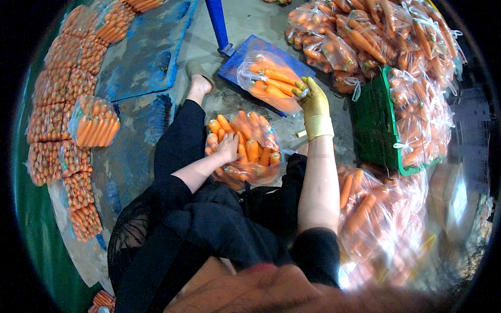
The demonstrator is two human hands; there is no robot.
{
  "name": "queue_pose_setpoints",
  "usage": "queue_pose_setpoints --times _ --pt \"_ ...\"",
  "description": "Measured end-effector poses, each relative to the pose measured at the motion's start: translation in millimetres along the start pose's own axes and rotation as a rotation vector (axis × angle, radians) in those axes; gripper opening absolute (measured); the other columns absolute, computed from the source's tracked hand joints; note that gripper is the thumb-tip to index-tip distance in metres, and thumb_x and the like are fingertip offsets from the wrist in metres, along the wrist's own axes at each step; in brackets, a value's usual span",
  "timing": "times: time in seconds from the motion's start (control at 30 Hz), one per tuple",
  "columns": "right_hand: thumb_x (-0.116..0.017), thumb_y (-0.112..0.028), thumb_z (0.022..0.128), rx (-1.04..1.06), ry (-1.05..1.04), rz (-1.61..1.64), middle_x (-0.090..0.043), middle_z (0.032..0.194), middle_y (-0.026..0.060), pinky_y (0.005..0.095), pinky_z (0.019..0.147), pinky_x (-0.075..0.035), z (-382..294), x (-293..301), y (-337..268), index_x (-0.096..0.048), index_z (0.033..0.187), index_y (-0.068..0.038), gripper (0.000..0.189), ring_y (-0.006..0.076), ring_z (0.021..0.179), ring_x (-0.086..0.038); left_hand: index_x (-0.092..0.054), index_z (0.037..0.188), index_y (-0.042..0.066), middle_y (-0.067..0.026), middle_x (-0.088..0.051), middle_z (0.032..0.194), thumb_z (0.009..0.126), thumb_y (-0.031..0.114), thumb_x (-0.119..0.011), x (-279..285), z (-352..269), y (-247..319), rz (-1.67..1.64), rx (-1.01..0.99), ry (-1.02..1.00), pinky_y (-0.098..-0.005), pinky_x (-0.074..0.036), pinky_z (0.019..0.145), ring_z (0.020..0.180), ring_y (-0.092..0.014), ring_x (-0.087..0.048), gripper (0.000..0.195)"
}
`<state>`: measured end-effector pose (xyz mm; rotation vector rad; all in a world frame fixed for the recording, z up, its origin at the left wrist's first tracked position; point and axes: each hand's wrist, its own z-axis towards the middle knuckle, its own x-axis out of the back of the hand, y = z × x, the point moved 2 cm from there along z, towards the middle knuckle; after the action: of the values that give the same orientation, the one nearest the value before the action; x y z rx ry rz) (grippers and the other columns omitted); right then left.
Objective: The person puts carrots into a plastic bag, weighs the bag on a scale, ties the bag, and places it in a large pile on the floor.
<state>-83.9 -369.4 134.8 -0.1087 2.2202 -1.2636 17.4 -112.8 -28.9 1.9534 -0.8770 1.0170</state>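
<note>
My left hand (228,148), bare, rests among loose carrots (252,150) in an opened clear plastic bag (238,174) between my legs; its fingertips are hidden among them. In a yellowish rubber glove, my right hand (313,99) is at the right edge of a clear bag of carrots (274,80). Some of its gloved fingers are spread and others bend toward the carrot tips, and whether they grip anything is unclear. That bag lies on the blue metal platform (231,72) of what looks like a floor scale, with a blue post (217,23) at its far left corner.
Flat bags of carrots (53,88) are stacked along the left, beside worn blue plastic pallets (137,66). A green crate (372,117) holding bagged carrots stands at right. Behind it rises a heap of tied bags (364,35); more carrot bags (379,223) lie near my right arm.
</note>
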Motion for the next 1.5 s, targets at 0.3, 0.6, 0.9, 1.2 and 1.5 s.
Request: queue_pose_setpoints --times 0.3,0.6,0.9,1.2,1.5 --pt "-0.054 -0.034 0.087 -0.041 -0.006 -0.012 -0.062 0.102 0.0097 0.0294 0.076 -0.043 -8 7 3 -0.051 0.113 -0.003 0.041 0.0194 0.083 -0.061 -0.034 0.131 0.011 -0.0105 -0.052 0.118 0.056 0.059 -0.073 7 38 18 0.202 0.208 -0.345 -0.038 -0.036 0.095 0.114 -0.031 -0.043 0.097" --pt "-0.055 -0.032 0.087 -0.035 0.008 -0.021 -0.063 0.097 0.0086 0.028 0.07 -0.044 -11 8 2 -0.055 0.108 -0.004 0.035 0.0199 0.082 -0.062 -0.036 0.127 0.006 -0.0165 -0.04 0.124 0.056 0.056 -0.076 3 33 12 0.233 0.192 -0.31 -0.0362 -0.041 0.093 0.116 -0.033 -0.04 0.096" --pt "-0.056 -0.029 0.086 -0.039 0.005 -0.058 -0.063 0.096 0.0089 0.0273 0.071 -0.045 -14 1 -5 -0.055 0.107 -0.003 0.033 0.019 0.082 -0.062 -0.042 0.12 0.001 -0.0209 -0.038 0.128 0.057 0.047 -0.078 1 36 -1 -0.131 0.174 -0.249 -0.0373 -0.041 0.092 0.111 -0.032 -0.05 0.086" --pt "-0.056 -0.028 0.086 -0.018 -0.029 -0.053 -0.062 0.095 0.0092 0.0272 0.071 -0.046 -9 -3 -1 -0.055 0.106 -0.002 0.033 0.0191 0.081 -0.061 -0.05 0.112 0.005 -0.0164 -0.058 0.108 0.061 0.038 -0.075 -4 15 14 -0.283 0.073 -0.185 -0.0397 -0.045 0.084 0.1 -0.032 -0.056 0.066" --pt "-0.058 -0.026 0.085 -0.009 0.001 -0.016 -0.062 0.096 0.0104 0.027 0.07 -0.045 -7 -6 -4 -0.054 0.106 -0.002 0.033 0.02 0.08 -0.062 -0.057 0.103 0.012 -0.0115 -0.059 0.102 0.064 0.037 -0.07 67 -27 26 -0.099 -0.135 0.056 -0.0417 -0.048 0.074 0.086 -0.031 -0.06 0.048"
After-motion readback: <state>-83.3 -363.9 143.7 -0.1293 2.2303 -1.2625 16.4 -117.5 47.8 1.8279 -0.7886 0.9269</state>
